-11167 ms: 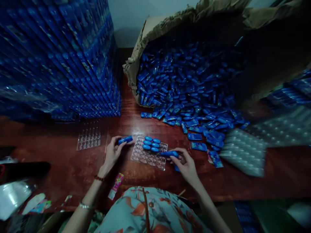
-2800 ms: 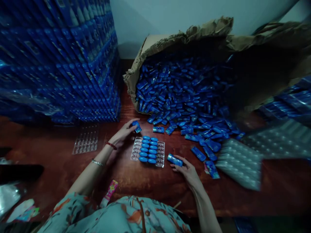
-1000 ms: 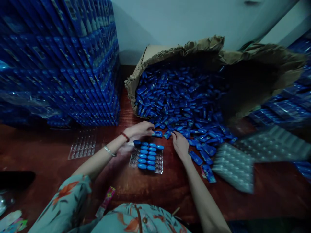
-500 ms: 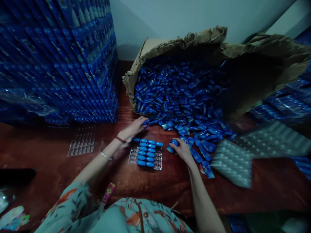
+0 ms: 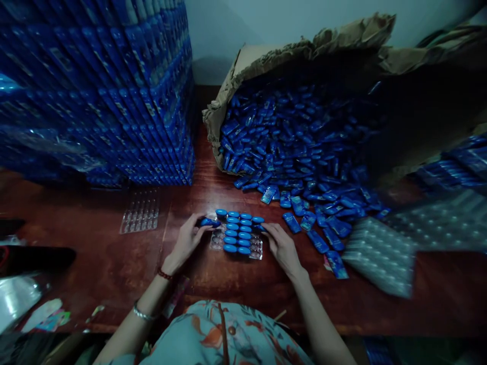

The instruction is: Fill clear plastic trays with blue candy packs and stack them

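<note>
In front of me a clear moulded plastic tray point(image 5: 256, 246) lies on the table, with rows of glossy blue oval pieces point(image 5: 231, 233) standing in its middle. At the tray's left edge, my left hand point(image 5: 188, 241) pinches a dark blue oval piece point(image 5: 209, 222) between thumb and fingers. On the opposite side, my right hand point(image 5: 281, 246) has its fingertips closed at a dark blue piece point(image 5: 259, 228) by the end of the upper rows. Part of that piece is hidden by the fingers.
Behind the tray a torn cardboard box point(image 5: 215, 119) spills many blue pieces point(image 5: 297, 152) onto the table point(image 5: 213, 289). Tall stacks of blue packs point(image 5: 152, 111) stand at the left. Another clear tray point(image 5: 140, 212) lies left; a pile of trays point(image 5: 380, 256) sits at the right.
My left hand has come back from the edge of the pile to the tray's left side with a blue piece. My right hand has moved left to the tray, bringing a blue piece.
</note>
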The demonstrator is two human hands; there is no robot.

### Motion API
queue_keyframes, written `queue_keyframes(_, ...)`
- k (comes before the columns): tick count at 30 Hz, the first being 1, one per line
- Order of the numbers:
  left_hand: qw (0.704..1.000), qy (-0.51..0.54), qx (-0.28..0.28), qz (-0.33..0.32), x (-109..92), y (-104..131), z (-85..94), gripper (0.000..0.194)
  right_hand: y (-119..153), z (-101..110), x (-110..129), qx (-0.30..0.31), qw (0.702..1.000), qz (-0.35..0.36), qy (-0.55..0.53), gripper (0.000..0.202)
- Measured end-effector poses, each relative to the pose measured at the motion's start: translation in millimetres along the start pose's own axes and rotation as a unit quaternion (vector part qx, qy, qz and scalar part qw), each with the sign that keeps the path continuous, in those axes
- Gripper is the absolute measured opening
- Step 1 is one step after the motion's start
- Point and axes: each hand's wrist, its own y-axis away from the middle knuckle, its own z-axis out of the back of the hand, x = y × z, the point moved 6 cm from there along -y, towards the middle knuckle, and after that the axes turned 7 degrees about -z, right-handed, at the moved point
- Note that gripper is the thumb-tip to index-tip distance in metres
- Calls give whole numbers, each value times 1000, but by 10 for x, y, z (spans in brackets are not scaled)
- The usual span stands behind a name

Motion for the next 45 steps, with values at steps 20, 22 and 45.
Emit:
queue_keyframes(20, 925, -190, 161, -288, -247, -239, -273, 23, -196, -90, 193, 149, 935, 85, 312, 47)
queue_keyframes(22, 921, -196, 172, -291, -253, -247, -326, 23, -178, -88, 174, 115, 930, 102, 333, 46)
queue_keyframes(45, 896, -303, 264, -191, -579, -1792, -1351, 18, -1097, 45, -447, 35, 948, -175, 265, 44)
